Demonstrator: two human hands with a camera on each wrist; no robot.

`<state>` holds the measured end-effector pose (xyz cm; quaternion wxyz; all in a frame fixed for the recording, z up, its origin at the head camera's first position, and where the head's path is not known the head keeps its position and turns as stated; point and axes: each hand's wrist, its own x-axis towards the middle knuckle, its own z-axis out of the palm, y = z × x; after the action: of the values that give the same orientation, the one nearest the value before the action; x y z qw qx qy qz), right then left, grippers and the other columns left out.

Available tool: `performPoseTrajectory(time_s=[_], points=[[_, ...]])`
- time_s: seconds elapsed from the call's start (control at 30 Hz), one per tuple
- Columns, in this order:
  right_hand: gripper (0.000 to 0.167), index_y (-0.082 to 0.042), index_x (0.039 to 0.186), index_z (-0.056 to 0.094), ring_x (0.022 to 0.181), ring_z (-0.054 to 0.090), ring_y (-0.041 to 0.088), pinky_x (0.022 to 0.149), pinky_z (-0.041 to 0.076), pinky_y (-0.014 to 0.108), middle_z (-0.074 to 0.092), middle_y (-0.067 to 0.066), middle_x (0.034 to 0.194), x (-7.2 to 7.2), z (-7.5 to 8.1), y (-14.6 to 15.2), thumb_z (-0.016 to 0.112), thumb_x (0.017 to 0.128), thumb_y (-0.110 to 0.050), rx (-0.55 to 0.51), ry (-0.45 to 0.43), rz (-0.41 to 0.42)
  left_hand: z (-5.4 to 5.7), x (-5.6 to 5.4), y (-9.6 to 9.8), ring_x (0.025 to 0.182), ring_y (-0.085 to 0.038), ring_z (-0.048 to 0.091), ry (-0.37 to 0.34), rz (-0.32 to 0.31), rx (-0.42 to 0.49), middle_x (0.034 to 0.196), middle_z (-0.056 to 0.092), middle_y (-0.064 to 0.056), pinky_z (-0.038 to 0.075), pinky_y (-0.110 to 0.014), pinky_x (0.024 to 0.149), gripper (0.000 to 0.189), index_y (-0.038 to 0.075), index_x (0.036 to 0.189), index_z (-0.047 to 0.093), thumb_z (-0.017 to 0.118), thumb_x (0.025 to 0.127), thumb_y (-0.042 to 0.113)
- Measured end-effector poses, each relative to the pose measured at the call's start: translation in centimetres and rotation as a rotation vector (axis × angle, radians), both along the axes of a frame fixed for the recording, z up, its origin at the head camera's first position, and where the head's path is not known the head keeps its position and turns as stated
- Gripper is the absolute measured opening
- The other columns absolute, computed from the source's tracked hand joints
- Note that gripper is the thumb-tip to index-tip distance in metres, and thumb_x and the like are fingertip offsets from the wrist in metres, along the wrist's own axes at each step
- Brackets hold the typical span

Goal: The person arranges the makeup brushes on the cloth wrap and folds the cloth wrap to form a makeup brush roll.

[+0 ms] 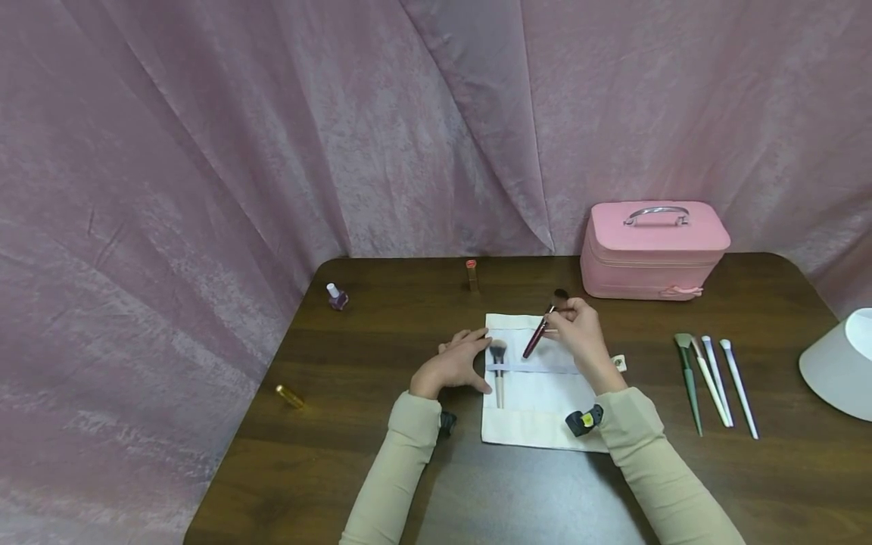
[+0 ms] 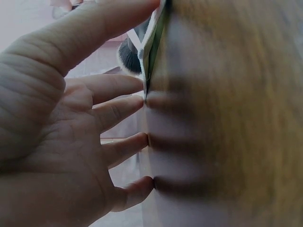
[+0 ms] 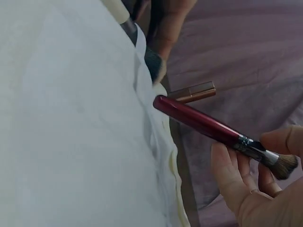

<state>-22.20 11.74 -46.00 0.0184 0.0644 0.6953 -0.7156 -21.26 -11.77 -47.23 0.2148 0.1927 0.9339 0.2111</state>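
Note:
A white cloth brush roll point(image 1: 538, 424) lies spread on the table, with a lilac strap across it. One makeup brush with a pale handle point(image 1: 500, 387) is tucked under that strap at the left, its dark bristles point(image 2: 129, 57) pointing away. My left hand point(image 1: 455, 365) has its fingers spread, fingertips down at the roll's left edge. Over the roll, my right hand point(image 1: 577, 333) pinches a dark red makeup brush point(image 3: 201, 122) near its silver ferrule. This brush is tilted, bristles up and handle end toward the strap.
Several brushes point(image 1: 708, 382) lie side by side on the right, near a white lampshade point(image 1: 841, 371). Behind stands a pink case point(image 1: 654, 261). A lipstick tube point(image 1: 472, 275) is beyond the roll; a nail polish bottle point(image 1: 337, 298) and gold tube point(image 1: 290, 397) are at left.

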Motion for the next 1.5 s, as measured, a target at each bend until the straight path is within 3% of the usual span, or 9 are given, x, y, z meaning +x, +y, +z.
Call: performPoseTrajectory(time_s=[0.47,0.73,0.83,0.97,1.17,1.3,1.5], points=[[0.023,0.010,0.111,0.043,0.064,0.063,0.008,0.064,0.058,0.028,0.060,0.004,0.080,0.0,-1.0,-0.6,0.054,0.091,0.006,0.071,-0.040,0.149,-0.1,0.0,0.0,0.153,-0.032,0.014,0.004,0.005,0.006,0.167,0.023,-0.002,0.016,-0.068,0.113,0.089,0.012,0.155,0.044,0.089,0.079,0.025],[0.011,0.002,0.099,0.043,0.064,0.063,0.013,0.064,0.058,0.030,0.063,0.008,0.079,-0.4,-1.4,-1.2,0.053,0.102,-0.003,0.127,-0.070,0.244,0.0,-0.2,-0.1,0.153,-0.033,0.014,0.007,-0.006,0.006,0.167,0.023,-0.004,0.017,-0.069,0.113,0.088,0.013,0.154,0.044,0.089,0.080,0.025],[0.018,-0.001,0.092,0.040,0.061,0.060,0.014,0.058,0.054,0.029,0.061,0.009,0.073,-0.3,-1.4,-1.2,0.051,0.105,-0.008,0.169,-0.073,0.280,0.0,-0.3,0.0,0.153,-0.033,0.013,0.001,0.000,0.004,0.167,0.022,-0.003,0.017,-0.069,0.113,0.088,0.013,0.155,0.044,0.089,0.080,0.025],[0.018,0.002,0.093,0.045,0.053,0.050,0.011,0.049,0.042,0.024,0.055,0.005,0.066,-0.1,-1.6,-1.2,0.052,0.104,-0.010,0.254,-0.074,0.311,-0.1,-0.2,0.2,0.153,-0.032,0.013,-0.001,0.007,-0.009,0.167,0.022,-0.003,0.017,-0.068,0.114,0.090,0.012,0.156,0.042,0.089,0.080,0.026],[0.022,0.007,0.096,0.061,0.050,0.048,0.009,0.048,0.039,0.023,0.059,0.003,0.067,0.1,-1.9,-1.3,0.061,0.100,-0.015,0.416,-0.074,0.306,-0.3,-0.1,0.4,0.153,-0.032,0.014,0.004,-0.001,-0.030,0.167,0.023,-0.002,0.018,-0.068,0.113,0.090,0.011,0.156,0.041,0.089,0.080,0.026],[0.024,0.003,0.087,0.068,0.049,0.049,0.009,0.050,0.040,0.024,0.065,0.004,0.066,0.2,-1.9,-1.6,0.066,0.096,-0.018,0.488,-0.068,0.278,-0.2,-0.2,0.4,0.152,-0.032,0.015,0.017,0.000,-0.037,0.167,0.023,-0.003,0.019,-0.068,0.113,0.091,0.011,0.156,0.042,0.089,0.080,0.026],[0.032,-0.006,0.067,0.064,0.054,0.050,0.013,0.056,0.039,0.028,0.062,0.002,0.060,0.4,-1.6,-2.0,0.067,0.093,-0.023,0.585,-0.067,0.279,0.0,-0.3,0.3,0.152,-0.034,0.015,0.017,-0.009,-0.035,0.167,0.022,-0.003,0.019,-0.068,0.112,0.091,0.012,0.156,0.041,0.089,0.079,0.026]])
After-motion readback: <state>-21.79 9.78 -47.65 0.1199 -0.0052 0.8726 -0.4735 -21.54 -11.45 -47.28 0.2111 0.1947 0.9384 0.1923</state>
